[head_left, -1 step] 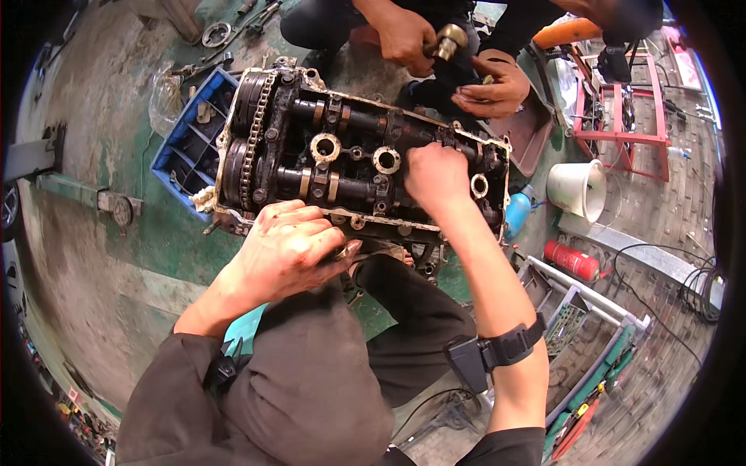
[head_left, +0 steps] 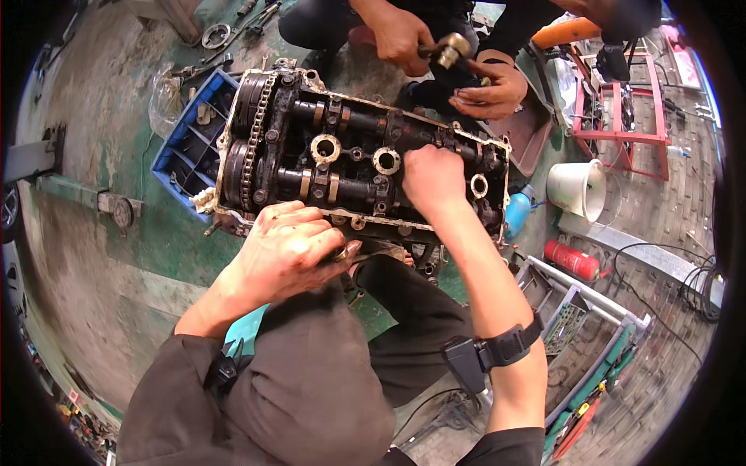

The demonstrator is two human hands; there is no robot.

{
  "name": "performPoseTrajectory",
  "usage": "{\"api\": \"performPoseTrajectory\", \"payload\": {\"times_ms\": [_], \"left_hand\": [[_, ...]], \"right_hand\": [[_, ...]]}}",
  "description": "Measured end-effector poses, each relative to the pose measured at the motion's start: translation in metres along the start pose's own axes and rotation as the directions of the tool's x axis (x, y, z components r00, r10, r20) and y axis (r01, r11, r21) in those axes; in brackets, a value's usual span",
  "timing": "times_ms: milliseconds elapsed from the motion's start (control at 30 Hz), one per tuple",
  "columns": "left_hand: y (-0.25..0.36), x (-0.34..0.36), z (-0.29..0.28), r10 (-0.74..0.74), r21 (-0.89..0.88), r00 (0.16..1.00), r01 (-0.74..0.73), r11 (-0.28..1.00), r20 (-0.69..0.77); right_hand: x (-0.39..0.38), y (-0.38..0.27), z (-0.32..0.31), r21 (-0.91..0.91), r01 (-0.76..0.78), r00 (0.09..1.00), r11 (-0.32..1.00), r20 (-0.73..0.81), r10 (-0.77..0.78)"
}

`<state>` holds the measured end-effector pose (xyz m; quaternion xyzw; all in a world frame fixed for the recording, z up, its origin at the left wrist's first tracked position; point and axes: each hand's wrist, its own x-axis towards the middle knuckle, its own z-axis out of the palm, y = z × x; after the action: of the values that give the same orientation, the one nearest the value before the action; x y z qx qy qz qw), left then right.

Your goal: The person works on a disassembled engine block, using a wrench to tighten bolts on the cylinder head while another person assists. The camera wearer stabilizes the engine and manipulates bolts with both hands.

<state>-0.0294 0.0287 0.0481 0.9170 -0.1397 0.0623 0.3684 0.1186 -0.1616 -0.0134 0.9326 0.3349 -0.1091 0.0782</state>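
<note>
A grimy engine cylinder head (head_left: 365, 220) lies in front of me, with two dark camshafts and a timing chain (head_left: 250, 159) at its left end. My left hand (head_left: 291, 245) is closed at its near edge, fingers curled and thumb pressed in. A small dark bit shows between thumb and fingers, too little to name. My right hand (head_left: 435, 180) reaches over the cylinder head, closed and knuckles up, near the camshaft right of the middle round port (head_left: 386, 160). Its fingertips and anything in them are hidden.
Across from me, a co-worker's hand (head_left: 400, 39) holds a brass-coloured hammer (head_left: 452, 50); their other hand (head_left: 491, 89) holds something small. A blue divided tray (head_left: 175, 159) stands left. On the right are a white bucket (head_left: 571, 186), a blue bottle (head_left: 517, 213), a red extinguisher (head_left: 571, 258) and a red frame (head_left: 622, 136).
My right hand has shifted very slightly left. The co-worker's hammer hand has moved a little left and the hammer has turned slightly lower. My left hand holds its place.
</note>
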Motion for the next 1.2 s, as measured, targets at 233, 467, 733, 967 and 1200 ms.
{"api": "performPoseTrajectory", "payload": {"times_ms": [233, 467, 733, 967, 1200], "left_hand": [[0.0, -0.004, -0.009, 0.036, 0.001, 0.997, -0.036, 0.999, -0.074], [-0.004, -0.018, -0.025, 0.035, -0.019, 0.994, -0.037, 0.999, -0.105], [-0.004, -0.027, -0.04, 0.026, -0.008, 0.992, -0.027, 1.0, -0.126], [-0.003, -0.031, -0.046, 0.033, -0.033, 0.992, -0.037, 0.999, -0.12], [-0.003, -0.031, -0.043, 0.02, -0.039, 0.994, -0.025, 0.999, -0.11]], "right_hand": [[-0.001, -0.006, -0.002, 0.122, -0.166, 0.986, 0.978, 0.017, 0.165], [-0.002, -0.007, -0.004, 0.087, -0.186, 0.979, 0.979, 0.106, 0.176], [0.008, -0.013, 0.001, 0.116, -0.308, 0.951, 0.944, 0.046, 0.305], [0.017, 0.0, 0.004, 0.083, -0.121, 0.993, 0.989, 0.022, 0.12], [0.014, 0.005, -0.004, 0.074, -0.13, 0.981, 0.989, 0.151, 0.118]]}}
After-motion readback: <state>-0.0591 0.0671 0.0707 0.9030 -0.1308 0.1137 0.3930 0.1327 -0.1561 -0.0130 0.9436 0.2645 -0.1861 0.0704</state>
